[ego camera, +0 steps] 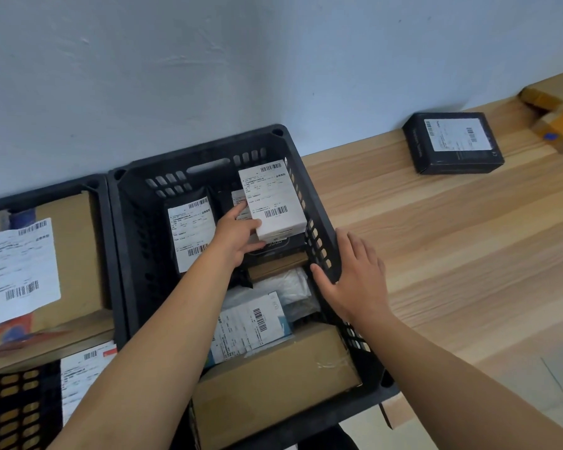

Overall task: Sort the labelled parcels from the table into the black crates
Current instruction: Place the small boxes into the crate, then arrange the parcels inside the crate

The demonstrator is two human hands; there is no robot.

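Crate (319,222) crowded; table (436,241) mostly open

— Where's the white labelled parcel (272,199)?
— Tilted in the left hand (238,237), over the middle black crate (319,203).
— Any left?
— A black parcel (452,142), flat, well beyond the right hand (355,277).

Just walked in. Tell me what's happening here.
A person is sorting labelled parcels into black crates. The left hand holds a white box inside the middle crate, setting it onto the parcels there. The right hand rests open on that crate's rim. A black parcel still lies on the table.
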